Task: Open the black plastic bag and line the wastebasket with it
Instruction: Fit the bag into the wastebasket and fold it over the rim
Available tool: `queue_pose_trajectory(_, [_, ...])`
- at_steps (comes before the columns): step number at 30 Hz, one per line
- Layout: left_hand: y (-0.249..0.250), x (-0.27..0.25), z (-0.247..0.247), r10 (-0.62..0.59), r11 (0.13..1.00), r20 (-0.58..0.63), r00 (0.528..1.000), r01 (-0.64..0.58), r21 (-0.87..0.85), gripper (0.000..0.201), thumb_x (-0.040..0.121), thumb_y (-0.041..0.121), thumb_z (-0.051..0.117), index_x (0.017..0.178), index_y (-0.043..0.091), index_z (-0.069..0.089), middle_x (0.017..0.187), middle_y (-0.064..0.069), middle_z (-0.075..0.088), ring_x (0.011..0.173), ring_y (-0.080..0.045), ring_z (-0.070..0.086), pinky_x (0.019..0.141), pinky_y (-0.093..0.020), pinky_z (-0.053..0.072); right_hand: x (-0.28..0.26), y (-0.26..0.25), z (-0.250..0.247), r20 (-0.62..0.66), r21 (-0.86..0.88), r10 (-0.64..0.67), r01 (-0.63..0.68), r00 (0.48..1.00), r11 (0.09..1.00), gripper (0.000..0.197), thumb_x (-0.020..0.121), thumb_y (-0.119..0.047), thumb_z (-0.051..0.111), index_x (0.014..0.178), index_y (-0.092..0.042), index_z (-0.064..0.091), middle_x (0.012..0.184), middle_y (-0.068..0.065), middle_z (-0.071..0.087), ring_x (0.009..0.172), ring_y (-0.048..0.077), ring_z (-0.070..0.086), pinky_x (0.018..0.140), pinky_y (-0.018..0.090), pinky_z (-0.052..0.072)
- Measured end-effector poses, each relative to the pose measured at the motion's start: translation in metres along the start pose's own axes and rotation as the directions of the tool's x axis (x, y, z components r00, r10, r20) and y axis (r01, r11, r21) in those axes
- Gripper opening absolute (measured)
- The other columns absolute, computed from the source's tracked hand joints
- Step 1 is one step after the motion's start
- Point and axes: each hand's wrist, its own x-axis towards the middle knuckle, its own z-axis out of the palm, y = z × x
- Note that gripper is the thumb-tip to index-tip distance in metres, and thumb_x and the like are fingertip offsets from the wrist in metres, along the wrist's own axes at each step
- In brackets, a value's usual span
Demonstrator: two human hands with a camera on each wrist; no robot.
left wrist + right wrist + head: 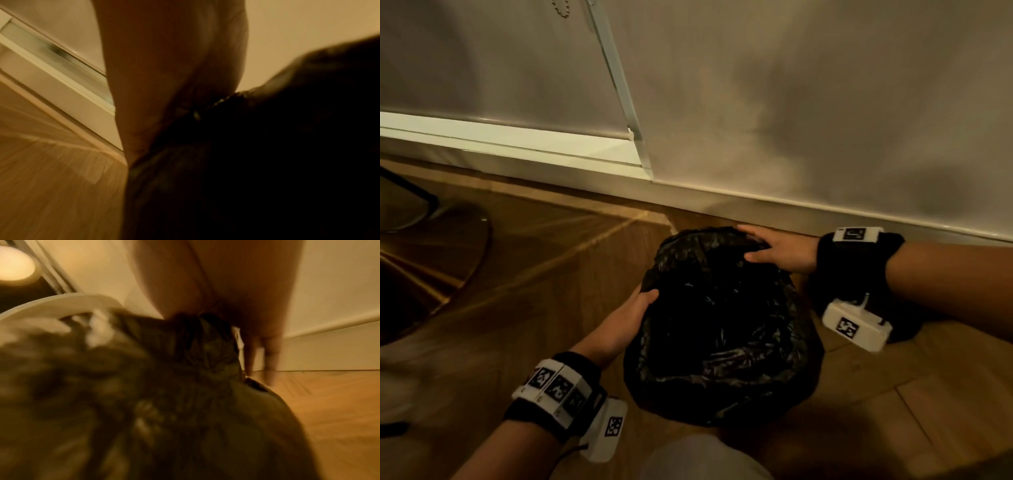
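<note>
The left hand (pixel 631 320) grips the crinkled black plastic bag (pixel 722 329) at its near-left edge; the right hand (pixel 780 251) pinches the far edge. The bag already covers the wastebasket on the wooden floor (pixel 551 274); stretch evenly, folding film down over the rim.

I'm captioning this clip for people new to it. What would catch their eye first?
The crinkled black plastic bag, spread open over the wastebasket on the wooden floor near the wall. Then the two hands at its mouth: the left hand grips the near-left edge, the right hand the far-right edge.
</note>
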Motion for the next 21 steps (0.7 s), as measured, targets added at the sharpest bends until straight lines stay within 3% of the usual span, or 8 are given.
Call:
queue_pose_trajectory(2, [-0.006,-0.006,0.007,0.032,0.999,0.013,0.999,-0.032,0.026,0.04,0.102,0.042,0.036,0.142,0.047,0.033,0.139,0.017,0.048,0.126,-0.007,0.048,0.113,-0.034,0.033,-0.013,0.022,0.0,0.056,-0.051,0.125,-0.122,0.991,0.991,0.093,0.082,-0.053,0.063,0.152,-0.032,0.005,0.147,-0.007,0.033,0.131,0.025,0.045,0.11,0.043,0.038])
queue_pose_trajectory(5, [-0.012,-0.012,0.022,0.047,0.999,0.041,0.998,-0.048,0.023,0.042,0.102,0.044,0.036,0.143,0.046,0.03,0.139,0.02,0.045,0.127,-0.005,0.045,0.113,-0.03,0.03,-0.028,0.04,0.008,0.153,0.062,0.233,-0.244,0.96,0.968,0.102,0.06,-0.07,0.068,0.145,-0.023,0.036,0.135,0.003,0.057,0.117,0.028,0.06,0.099,0.045,0.049])
queue_pose_trajectory(9, [-0.013,-0.015,0.025,0.076,0.996,0.032,0.997,-0.078,0.044,0.048,0.101,0.047,0.039,0.147,0.042,0.028,0.142,0.019,0.043,0.129,-0.005,0.044,0.112,-0.03,0.032,-0.039,0.032,0.016,0.172,0.284,0.25,-0.291,0.953,0.913,0.051,0.089,-0.037,0.06,0.134,-0.015,0.052,0.125,0.008,0.065,0.113,0.027,0.062,0.102,0.041,0.047])
queue_pose_trajectory(12, [-0.016,-0.027,0.014,0.171,0.974,0.057,0.984,-0.177,0.144,0.058,0.093,0.042,0.057,0.143,0.048,0.029,0.137,0.029,0.044,0.123,0.009,0.047,0.102,-0.017,0.042,-0.06,0.026,0.015,0.155,0.276,0.302,-0.334,0.941,0.901,0.035,0.09,-0.031,0.061,0.124,-0.021,0.058,0.117,0.006,0.069,0.107,0.027,0.066,0.086,0.04,0.056])
queue_pose_trajectory(14, [-0.018,-0.044,0.006,0.193,0.965,0.019,0.981,-0.193,0.177,0.062,0.087,0.032,0.064,0.141,0.042,0.035,0.134,0.027,0.046,0.119,0.007,0.053,0.095,-0.019,0.049,-0.081,0.027,0.016,0.145,0.265,0.354,-0.381,0.924,0.886,0.018,0.091,-0.027,0.062,0.109,-0.024,0.061,0.113,0.008,0.068,0.104,0.033,0.065,0.083,0.048,0.056])
queue_pose_trajectory(17, [-0.018,-0.065,0.002,0.19,0.963,-0.081,0.978,-0.17,0.21,0.04,0.086,0.021,0.068,0.124,0.024,0.055,0.119,0.005,0.061,0.094,0.006,0.063,0.075,-0.009,0.05,-0.104,0.03,0.023,0.208,0.244,0.396,-0.44,0.894,0.864,0.025,0.092,-0.025,0.06,0.113,-0.01,0.059,0.114,0.02,0.066,0.1,0.044,0.065,0.074,0.052,0.058])
queue_pose_trajectory(19, [-0.019,-0.07,0.005,0.165,0.961,-0.069,0.984,-0.144,0.237,0.025,0.089,0.022,0.065,0.11,0.009,0.063,0.106,-0.013,0.067,0.082,-0.003,0.063,0.069,-0.011,0.048,-0.105,0.027,0.032,0.196,0.197,0.423,-0.459,0.884,0.866,0.03,0.097,-0.024,0.053,0.111,0.003,0.054,0.104,0.028,0.067,0.081,0.041,0.068,0.06,0.042,0.06])
queue_pose_trajectory(21, [-0.02,-0.069,0.01,0.128,0.97,-0.028,0.991,-0.119,0.212,0.027,0.09,0.029,0.061,0.098,0.003,0.063,0.084,-0.011,0.068,0.071,-0.009,0.061,0.065,-0.02,0.047,-0.098,0.018,0.036,0.131,0.134,0.429,-0.445,0.894,0.886,0.027,0.1,-0.021,0.045,0.104,0.005,0.05,0.085,0.031,0.066,0.059,0.033,0.068,0.048,0.032,0.057])
